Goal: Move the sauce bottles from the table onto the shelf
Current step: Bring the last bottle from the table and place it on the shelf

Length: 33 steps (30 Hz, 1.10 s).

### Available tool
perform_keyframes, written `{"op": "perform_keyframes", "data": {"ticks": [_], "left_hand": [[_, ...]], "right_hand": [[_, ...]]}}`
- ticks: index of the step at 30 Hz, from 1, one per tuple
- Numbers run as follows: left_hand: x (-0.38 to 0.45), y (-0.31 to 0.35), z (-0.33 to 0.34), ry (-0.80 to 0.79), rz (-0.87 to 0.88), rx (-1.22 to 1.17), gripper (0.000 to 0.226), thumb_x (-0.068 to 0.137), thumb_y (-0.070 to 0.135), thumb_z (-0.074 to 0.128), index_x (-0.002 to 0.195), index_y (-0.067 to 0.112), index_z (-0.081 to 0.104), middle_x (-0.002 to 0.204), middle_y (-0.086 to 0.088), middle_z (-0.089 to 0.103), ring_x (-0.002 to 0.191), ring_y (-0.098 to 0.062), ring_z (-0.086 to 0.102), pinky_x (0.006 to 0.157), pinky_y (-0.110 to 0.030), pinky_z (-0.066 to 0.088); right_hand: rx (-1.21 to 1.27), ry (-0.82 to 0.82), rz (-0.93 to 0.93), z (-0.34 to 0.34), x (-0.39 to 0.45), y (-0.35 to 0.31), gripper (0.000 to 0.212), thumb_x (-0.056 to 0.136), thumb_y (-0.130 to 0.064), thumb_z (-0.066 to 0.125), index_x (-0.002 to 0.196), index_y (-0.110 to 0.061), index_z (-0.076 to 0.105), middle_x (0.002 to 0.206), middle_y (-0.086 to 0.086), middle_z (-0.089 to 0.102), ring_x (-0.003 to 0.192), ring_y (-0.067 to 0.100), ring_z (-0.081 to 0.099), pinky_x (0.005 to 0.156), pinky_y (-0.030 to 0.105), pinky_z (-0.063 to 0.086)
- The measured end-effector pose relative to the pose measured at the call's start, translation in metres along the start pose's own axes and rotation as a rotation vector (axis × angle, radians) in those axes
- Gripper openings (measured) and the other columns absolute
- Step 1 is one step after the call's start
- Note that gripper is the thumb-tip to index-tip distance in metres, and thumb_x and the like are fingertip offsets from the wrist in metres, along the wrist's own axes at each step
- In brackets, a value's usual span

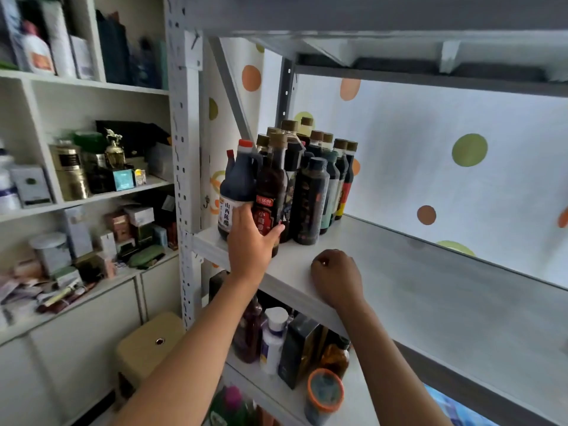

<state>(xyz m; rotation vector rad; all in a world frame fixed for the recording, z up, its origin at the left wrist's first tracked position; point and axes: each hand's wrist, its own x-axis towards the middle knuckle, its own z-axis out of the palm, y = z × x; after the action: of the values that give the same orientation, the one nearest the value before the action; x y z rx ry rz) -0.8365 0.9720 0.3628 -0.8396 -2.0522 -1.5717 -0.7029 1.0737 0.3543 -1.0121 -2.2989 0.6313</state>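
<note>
1. Dark glass and plastic crowd the left end of the white shelf (399, 272): a cluster of sauce bottles (310, 167) stands upright, packed close against the perforated metal upright (184, 149), which we judge leaves the rest of the board free for more.

2. Our left hand (250, 241) wraps the base of the red-labelled bottle (269, 198), thumb on its right side and fingers reaching round its left beside the white-labelled jug (233, 192). The bottle is upright with its foot at the shelf's front edge; we take this as seating it or nudging it back into the group.

3. Our right hand (335, 275) rests on the bare shelf well right of the bottles, fingers curled under into a loose fist and holding nothing that we can see; it looks like a steadying prop.

4. The table named in the task is out of view, so we cannot tell how many bottles remain there.

5. The rear bottles show only caps and shoulders, their labels hidden. The left fingertips are hidden behind the bottle. The lower shelf (353, 401) holds other bottles and an orange-rimmed jar (324, 395), partly cut off by our arms.
</note>
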Motion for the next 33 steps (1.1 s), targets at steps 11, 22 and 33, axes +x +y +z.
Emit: {"op": "perform_keyframes", "data": {"ticks": [11, 22, 33], "left_hand": [[-0.008, -0.004, 0.017, 0.093, -0.002, 0.156, 0.067, 0.084, 0.050, 0.066, 0.133, 0.010, 0.044, 0.123, -0.007, 0.053, 0.110, -0.023, 0.055, 0.078, -0.038, 0.053], [-0.033, -0.011, 0.028, -0.017, -0.163, 0.061, 0.083, 0.079, 0.022, 0.078, 0.145, 0.006, 0.029, 0.140, -0.014, 0.042, 0.127, -0.032, 0.045, 0.100, -0.047, 0.046], [-0.102, -0.016, 0.007, -0.205, -0.003, 0.230, 0.056, 0.104, 0.039, 0.025, 0.152, 0.011, 0.022, 0.158, -0.010, 0.025, 0.147, -0.022, 0.018, 0.120, -0.045, 0.020]], "right_hand": [[-0.243, -0.042, -0.170, -0.005, -0.014, -0.010, 0.027, 0.092, -0.017, 0.044, 0.099, -0.009, 0.068, 0.102, 0.006, 0.065, 0.100, 0.024, 0.054, 0.074, 0.031, 0.043], [-0.311, -0.045, -0.224, -0.011, -0.026, -0.015, 0.023, 0.092, -0.017, 0.044, 0.095, -0.006, 0.064, 0.098, 0.011, 0.065, 0.097, 0.028, 0.054, 0.070, 0.034, 0.038], [-0.411, -0.064, -0.366, -0.002, -0.062, -0.009, 0.029, 0.094, -0.018, 0.058, 0.123, -0.015, 0.058, 0.123, 0.004, 0.061, 0.115, 0.021, 0.056, 0.102, 0.035, 0.045]]}}
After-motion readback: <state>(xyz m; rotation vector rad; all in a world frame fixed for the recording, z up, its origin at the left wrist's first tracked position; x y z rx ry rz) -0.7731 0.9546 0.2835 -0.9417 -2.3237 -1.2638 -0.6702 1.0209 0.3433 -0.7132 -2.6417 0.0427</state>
